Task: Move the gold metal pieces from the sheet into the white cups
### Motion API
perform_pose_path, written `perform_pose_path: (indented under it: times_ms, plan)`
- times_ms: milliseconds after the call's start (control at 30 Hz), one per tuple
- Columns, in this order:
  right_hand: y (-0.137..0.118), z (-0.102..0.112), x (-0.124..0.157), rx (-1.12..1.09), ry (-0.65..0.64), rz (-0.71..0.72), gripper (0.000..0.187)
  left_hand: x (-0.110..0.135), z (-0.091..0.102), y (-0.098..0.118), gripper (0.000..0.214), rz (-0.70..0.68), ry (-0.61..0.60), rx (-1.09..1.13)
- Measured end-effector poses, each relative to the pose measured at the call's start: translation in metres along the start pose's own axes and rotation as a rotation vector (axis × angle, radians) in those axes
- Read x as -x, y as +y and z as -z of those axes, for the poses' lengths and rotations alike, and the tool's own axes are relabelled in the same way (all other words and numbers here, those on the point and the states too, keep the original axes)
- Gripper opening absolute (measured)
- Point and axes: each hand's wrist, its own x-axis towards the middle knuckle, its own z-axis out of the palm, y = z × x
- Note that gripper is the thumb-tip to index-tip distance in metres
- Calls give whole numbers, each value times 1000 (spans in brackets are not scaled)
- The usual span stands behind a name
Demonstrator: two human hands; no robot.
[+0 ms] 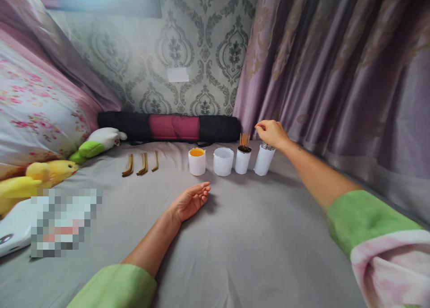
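Several white cups stand in a row on a grey sheet [235, 236]: one with an orange rim [196, 161], one wide cup [223, 161], one holding thin sticks [243, 158], and a narrower one at the right end [264, 160]. My right hand [271, 133] hovers just above the right-end cup, its fingers pinched together; what they hold is too small to make out. My left hand [190, 201] rests on the sheet in front of the cups, palm up, fingers loosely apart, holding nothing.
Three bent golden sticks [141, 163] lie to the left of the cups. A black and red roll [169, 127] lies along the wall. Plush toys [97, 142] and a floral pillow [30, 106] sit at the left. Purple curtains [336, 75] hang at the right.
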Motion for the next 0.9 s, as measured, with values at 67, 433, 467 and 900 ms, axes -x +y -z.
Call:
perform_pose_path:
  times_ms: [67,433,467,900]
  plan:
    - [1,1,3,-3,12,-19,30,0,0,0,20,-1,-2,-2]
    - [12,0,16,-116,99,-66,29,0,0,-1,16,0,-8,-4]
    - [13,-1,17,-125,106,-69,29,0,0,-1,16,-1,-8,-7]
    - [17,-4,31,-231,130,-142,28,1,-2,-1,17,-6,-2,-15]
